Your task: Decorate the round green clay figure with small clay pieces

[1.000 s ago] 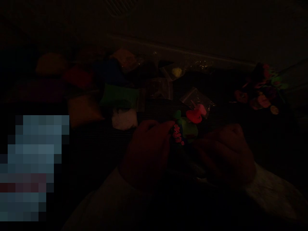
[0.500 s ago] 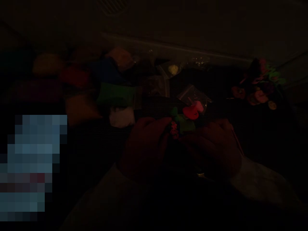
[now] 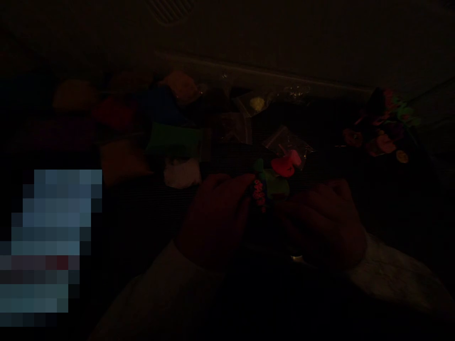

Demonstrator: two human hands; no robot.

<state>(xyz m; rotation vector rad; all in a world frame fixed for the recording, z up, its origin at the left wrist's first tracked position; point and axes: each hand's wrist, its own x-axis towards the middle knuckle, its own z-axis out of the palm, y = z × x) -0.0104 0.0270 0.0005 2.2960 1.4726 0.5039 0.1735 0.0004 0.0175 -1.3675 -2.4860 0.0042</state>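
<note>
The picture is very dark. My left hand point(image 3: 215, 220) is closed, its fingertips pinched at the edge of a small dark piece studded with pink-red bits point(image 3: 259, 194). Just to the right, my right hand point(image 3: 323, 225) is closed too, with its fingertips near that piece's lower right side; shadow hides what it holds. Behind the fingertips lie a light green clay-like piece point(image 3: 277, 184) and a darker green lump point(image 3: 259, 165). A bright red shape point(image 3: 282, 167) and a pink one sit beyond them, against a clear zip bag point(image 3: 275, 140).
Several packets of coloured material lie at the left, among them a green packet point(image 3: 176, 140), a white packet point(image 3: 182, 173) and an orange packet point(image 3: 122, 161). A small bag with a yellow lump point(image 3: 257, 103) is at the back. Colourful small shapes point(image 3: 386, 142) cluster at the far right.
My right hand moved in toward the pink-studded piece, then back a little to the right. A thin stick showed behind it half a second ago. My left hand keeps its pinch.
</note>
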